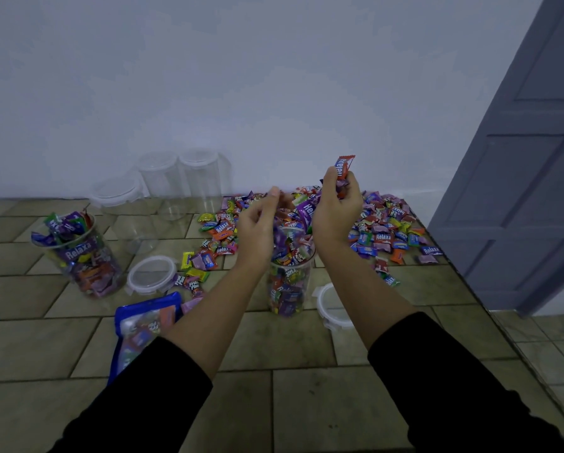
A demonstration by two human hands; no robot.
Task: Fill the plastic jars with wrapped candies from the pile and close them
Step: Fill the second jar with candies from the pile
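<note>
The right hand [338, 207] squeezes candies [343, 171] above the middle jar [290, 282], which is almost full. The left hand [257, 223] hangs loose, holding nothing. The far-left jar [78, 256] is full but has no lid. Empty jars [176, 181] stand upper left.

multicoloured candies [383, 230], black sleeves [463, 387], blue bag [143, 317]

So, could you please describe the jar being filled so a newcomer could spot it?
Start at the candy pile by the white wall. At its near edge, between the forearms, stands a clear jar. Unlike the filled jar far left and the empty jars behind, it sits under the left hand and right hand.
</note>
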